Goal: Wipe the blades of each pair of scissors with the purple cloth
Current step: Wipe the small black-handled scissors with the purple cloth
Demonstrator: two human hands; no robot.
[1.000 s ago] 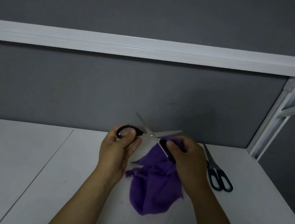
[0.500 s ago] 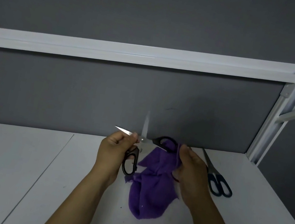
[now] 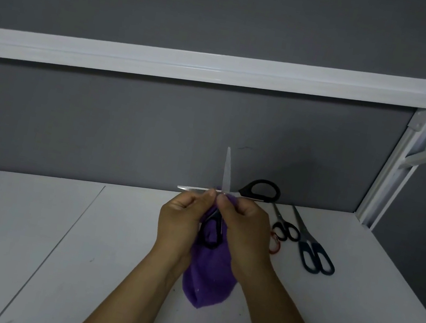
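Looking down from my head, I hold the black-handled scissors point(image 3: 227, 181) just above the white tabletop point(image 3: 51, 232), mid-view, opened wide into a cross. One blade stands toward twelve o'clock against the grey wall panel point(image 3: 127, 123). The other lies toward nine o'clock, so the two long axes meet at roughly a right angle at the pivot between my thumbs. One handle loop juts toward two o'clock; the other hangs toward six between my palms. My left hand point(image 3: 181, 221) has its fingers point(image 3: 210, 195) curled, pinching the nine o'clock blade close to the pivot. My right hand point(image 3: 246, 230) has its fingers point(image 3: 224, 201) curled too, pinching the purple cloth point(image 3: 206, 280) against the pivot, while the rest droops toward six o'clock under my wrists. I judge I am wiping this pair, at the root of the blades and not yet along them. The next move calls for folding the cloth round one blade from its spine side and drawing it out to the tip, left grip firm so the cross cannot snap shut. At three o'clock from my hands the small black scissors point(image 3: 286, 229) and blue-handled scissors point(image 3: 305, 244) lie closed on the tabletop, tips toward eleven. A red loop point(image 3: 276, 248) beside them is too hidden to name.
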